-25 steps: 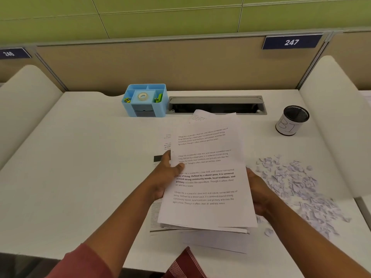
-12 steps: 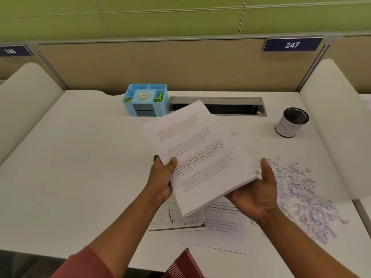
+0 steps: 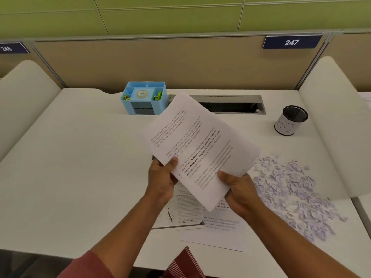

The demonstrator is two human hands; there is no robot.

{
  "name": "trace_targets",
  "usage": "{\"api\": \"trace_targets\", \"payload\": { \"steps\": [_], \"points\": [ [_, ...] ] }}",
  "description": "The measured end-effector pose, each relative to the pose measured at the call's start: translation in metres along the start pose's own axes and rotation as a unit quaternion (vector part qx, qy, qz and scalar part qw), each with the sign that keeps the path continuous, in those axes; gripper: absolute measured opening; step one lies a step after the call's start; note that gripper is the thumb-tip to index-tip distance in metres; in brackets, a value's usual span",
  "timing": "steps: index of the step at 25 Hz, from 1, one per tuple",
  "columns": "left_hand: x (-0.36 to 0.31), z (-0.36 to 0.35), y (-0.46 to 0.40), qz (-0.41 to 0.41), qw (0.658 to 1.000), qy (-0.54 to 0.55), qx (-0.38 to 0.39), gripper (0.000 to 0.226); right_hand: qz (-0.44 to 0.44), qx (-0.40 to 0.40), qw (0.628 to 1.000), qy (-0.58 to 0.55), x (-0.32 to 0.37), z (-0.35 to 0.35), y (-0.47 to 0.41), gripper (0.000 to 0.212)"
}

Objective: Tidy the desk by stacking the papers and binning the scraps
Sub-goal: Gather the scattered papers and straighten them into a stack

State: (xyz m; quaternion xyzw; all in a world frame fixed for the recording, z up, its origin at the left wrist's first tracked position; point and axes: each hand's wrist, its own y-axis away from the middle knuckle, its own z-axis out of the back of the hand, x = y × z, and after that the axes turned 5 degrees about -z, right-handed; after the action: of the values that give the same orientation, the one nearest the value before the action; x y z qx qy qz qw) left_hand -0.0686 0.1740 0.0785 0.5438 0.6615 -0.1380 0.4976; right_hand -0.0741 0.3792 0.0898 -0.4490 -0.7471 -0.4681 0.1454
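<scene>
The sheaf of papers (image 3: pixel 200 149) is held tilted above the worktop (image 3: pixel 80 167), left hand (image 3: pixel 162 181) and right hand (image 3: pixel 239 193) each pinching a near corner. A loose grip could let sheets fan onto the scraps (image 3: pixel 291 193) beside it. Two sheets (image 3: pixel 210 231) lie beneath; the bin cup (image 3: pixel 291 121) stands beyond, before a beige partition (image 3: pixel 160 65).

Matt white printed paper makes up the stack of sheets (image 3: pixel 202 145), torn paper the scraps (image 3: pixel 291 195), smooth matt laminate the table (image 3: pixel 80 167), glossy blue plastic the organiser (image 3: pixel 143 99), black wire mesh the bin (image 3: pixel 291 120).
</scene>
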Motion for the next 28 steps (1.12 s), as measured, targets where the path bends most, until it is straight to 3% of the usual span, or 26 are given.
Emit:
{"api": "trace_targets", "payload": {
  "steps": [3,5,9,13,17,23,28],
  "points": [
    [-0.026,0.024,-0.014,0.003,1.0,-0.011,0.0,0.043,0.047,0.032,0.994,0.095,0.021,0.023,-0.006,0.043],
    [-0.042,0.045,-0.022,-0.021,0.995,-0.094,0.029,0.049,0.068,0.051,0.984,0.155,0.033,0.039,-0.008,0.051],
    [-0.049,0.063,-0.026,-0.087,0.933,-0.34,0.077,0.037,0.107,0.051,0.953,0.28,0.043,0.048,-0.012,0.038],
    [-0.028,0.068,-0.021,-0.123,0.901,-0.412,0.046,0.038,0.113,0.043,0.932,0.342,0.034,0.049,-0.019,0.035],
    [-0.005,0.069,-0.01,-0.157,0.894,-0.415,0.056,0.042,0.097,0.045,0.936,0.335,0.018,0.056,-0.018,0.045],
    [-0.007,0.049,-0.003,-0.187,0.953,-0.239,0.004,0.033,0.11,0.02,0.942,0.316,0.013,0.054,-0.018,0.043],
    [-0.001,0.035,0.002,-0.172,0.959,-0.225,-0.001,0.037,0.112,0.016,0.935,0.336,0.007,0.055,-0.018,0.046]
  ]
}}
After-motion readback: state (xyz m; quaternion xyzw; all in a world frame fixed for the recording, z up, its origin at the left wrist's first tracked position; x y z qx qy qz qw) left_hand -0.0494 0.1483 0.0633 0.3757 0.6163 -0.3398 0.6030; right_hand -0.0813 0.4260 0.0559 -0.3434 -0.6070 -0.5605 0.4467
